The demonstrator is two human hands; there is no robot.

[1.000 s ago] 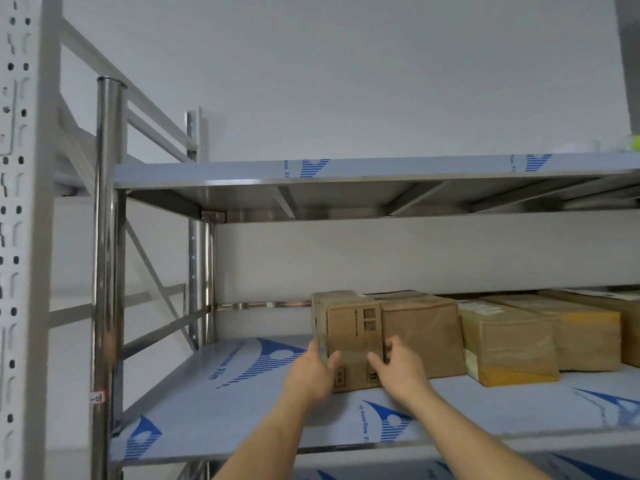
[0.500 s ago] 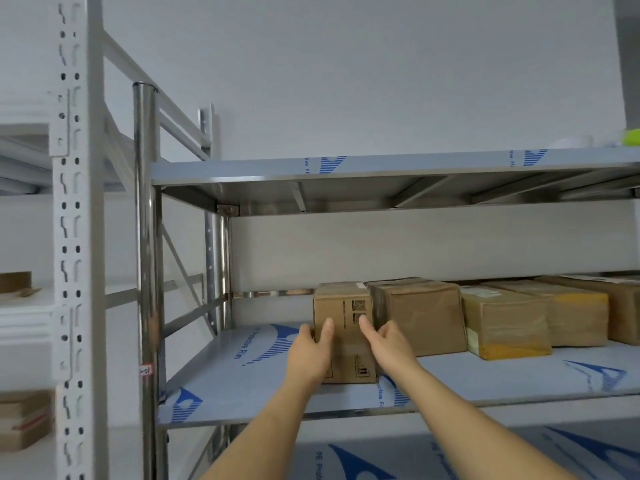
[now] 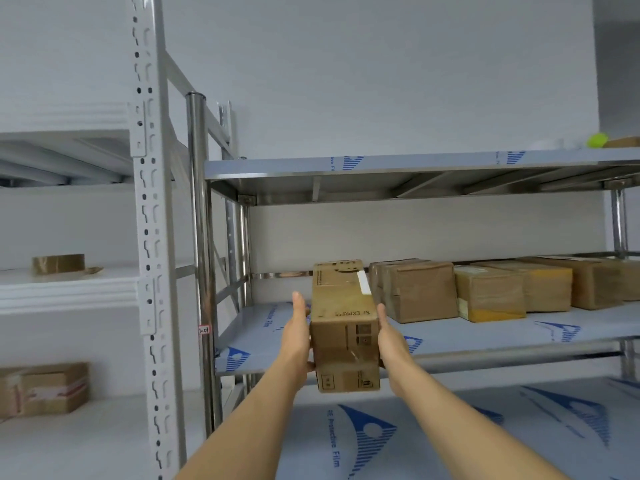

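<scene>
Over the near edge of the shelf [image 3: 485, 341], left hand [image 3: 298, 336] and right hand [image 3: 389, 341] clamp straight fingers [image 3: 297, 303] on both sides of a box [image 3: 343, 317].

Plain white wall [image 3: 381, 81]; steel shelving [image 3: 415, 167], white rack [image 3: 154, 237] left; light seemingly even.

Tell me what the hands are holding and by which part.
A cardboard box, pressed between both hands: the left hand lies flat on its left side, the right hand on its right side, fingers straight, near the end facing the camera.
</scene>
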